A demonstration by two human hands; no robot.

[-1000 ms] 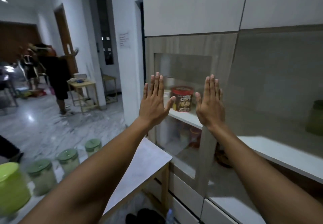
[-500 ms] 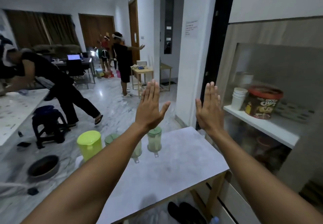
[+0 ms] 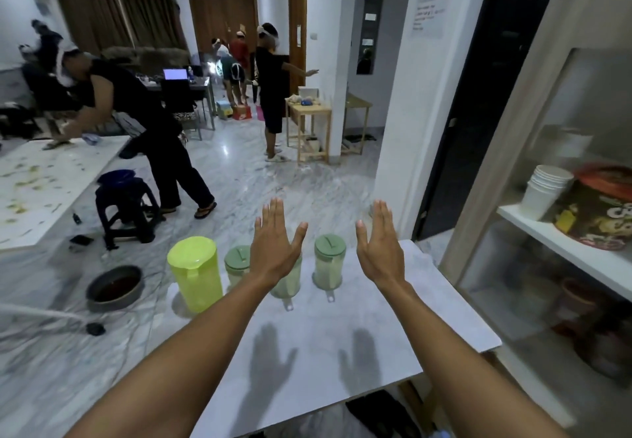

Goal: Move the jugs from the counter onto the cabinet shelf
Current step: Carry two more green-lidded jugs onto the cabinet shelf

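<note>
Both hands — left hand, right hand — spread flat, grasping nothing; the jugs crowd mid-frame on the desk — reaching for one could topple its neighbour.

1. A lime-green jug stood upright at the left end of a row along the counter's far edge, opaque, lid on.
2. Just right of it a clear jug with a grey-green lid stood upright, partly hidden.
3. A third jug, clear and pale, stood next; its top was hidden, its handle pointed near.
4. The right jug matched, lid on, handle near.
5. The white cabinet shelf lay right, behind glass.
</note>
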